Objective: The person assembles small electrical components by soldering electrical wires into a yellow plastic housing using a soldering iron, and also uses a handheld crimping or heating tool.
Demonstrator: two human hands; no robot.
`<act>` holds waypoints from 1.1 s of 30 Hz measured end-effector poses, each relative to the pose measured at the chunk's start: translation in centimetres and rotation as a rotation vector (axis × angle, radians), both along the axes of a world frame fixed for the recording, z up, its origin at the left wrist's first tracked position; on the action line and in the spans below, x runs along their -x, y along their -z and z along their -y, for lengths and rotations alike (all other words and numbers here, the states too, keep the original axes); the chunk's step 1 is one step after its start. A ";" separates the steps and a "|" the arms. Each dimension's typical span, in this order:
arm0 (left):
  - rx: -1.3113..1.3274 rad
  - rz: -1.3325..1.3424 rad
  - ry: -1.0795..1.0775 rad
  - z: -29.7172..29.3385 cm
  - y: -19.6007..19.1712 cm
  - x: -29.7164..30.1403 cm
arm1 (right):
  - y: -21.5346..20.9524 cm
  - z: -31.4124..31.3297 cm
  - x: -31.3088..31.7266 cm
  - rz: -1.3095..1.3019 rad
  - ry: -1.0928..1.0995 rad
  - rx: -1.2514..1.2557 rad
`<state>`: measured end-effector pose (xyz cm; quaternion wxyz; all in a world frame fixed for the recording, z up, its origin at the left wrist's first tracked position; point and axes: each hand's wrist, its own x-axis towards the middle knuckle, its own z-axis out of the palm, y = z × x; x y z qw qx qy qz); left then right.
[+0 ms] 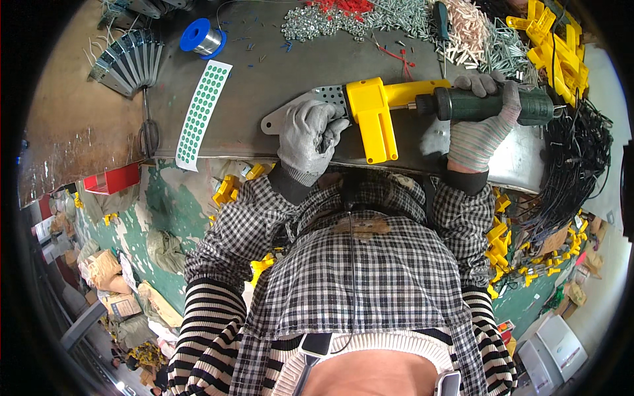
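My left hand (309,135), in a grey glove, is closed on a grey metal plate (282,119) that has rows of holes and a rounded, drilled end. A yellow plastic handle piece (371,112) is fitted at the plate's right end, lying by the table's near edge. My gloved right hand (485,129) wraps round a dark green electric screwdriver (489,105), held level. Its tip points left and meets the yellow piece's right side; the exact contact point is too small to make out.
A solder wire spool (203,39) and a sheet of green round stickers (203,115) lie left on the metal table. Piled along the back are nuts (317,26), screws (406,20) and pinkish pins (465,33). Yellow parts (561,49) and black cables (581,152) crowd the right.
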<state>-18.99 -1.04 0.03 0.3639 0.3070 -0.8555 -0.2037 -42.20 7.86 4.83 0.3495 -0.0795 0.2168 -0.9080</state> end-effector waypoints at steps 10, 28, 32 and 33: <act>0.021 0.046 0.139 0.3 -0.5 -0.4 | 0.5 -0.1 0.0 -0.035 0.052 -0.051; 0.073 0.108 0.098 -0.7 1.1 0.6 | -1.1 0.5 -0.5 0.003 0.222 -0.188; 0.184 0.200 0.092 -0.1 0.8 0.3 | -3.8 -0.1 1.8 -0.344 0.138 -0.324; 0.223 0.280 0.019 -0.3 -0.7 0.9 | -5.7 -2.0 3.7 -0.550 0.044 -0.467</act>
